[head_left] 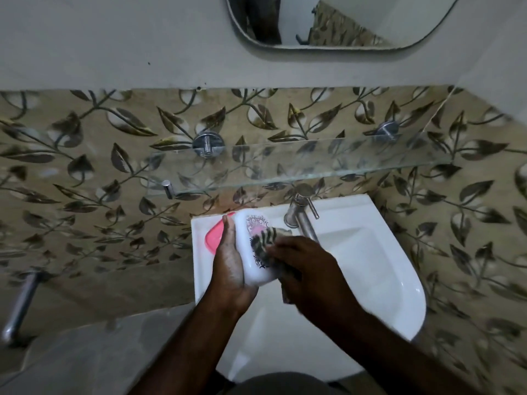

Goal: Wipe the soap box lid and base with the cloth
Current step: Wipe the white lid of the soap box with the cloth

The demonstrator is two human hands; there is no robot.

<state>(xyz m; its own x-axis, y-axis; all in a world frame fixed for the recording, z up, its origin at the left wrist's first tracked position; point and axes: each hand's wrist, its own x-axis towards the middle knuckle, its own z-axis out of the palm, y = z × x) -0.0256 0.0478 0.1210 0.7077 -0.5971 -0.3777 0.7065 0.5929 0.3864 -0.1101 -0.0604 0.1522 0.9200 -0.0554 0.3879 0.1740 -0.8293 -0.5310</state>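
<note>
So rn we've got the white rounded plastic soap box piece w/ the dark floral print cradled in our left hand, held up over the back-left corner of the white ceramic washbasin. Can't tell for sure if it's the lid or the base, tbh. Left fingers are mostly hidden behind it, but the thumb and palm wrap its left edge, so it's clamped, not resting on anything.

Right hand has the dark striped cloth bunched under its fingers, pressed flat on the printed face. Fingers look curled together over the wad, though that hand is a bit blurry.

The pink plastic piece w/ rounded corners sits on the basin rim just behind our left hand, prob the other half of the box.

Handling-wise, imo: the box looks light, stiff and thin-walled, glossy, so likely slippery if there's soap film or water on it. Best hold is across the long edges, like we're doing, w/ the palm backing it against the rubbing pressure. Squeeze too hard and thin plastic could flex or pop out; ceramic below isn't a kind landing. The cloth is soft and takes any shape, so it should get into corners fine.

The chrome tap is just beside the cloth hand, so watch the knuckles.
</note>
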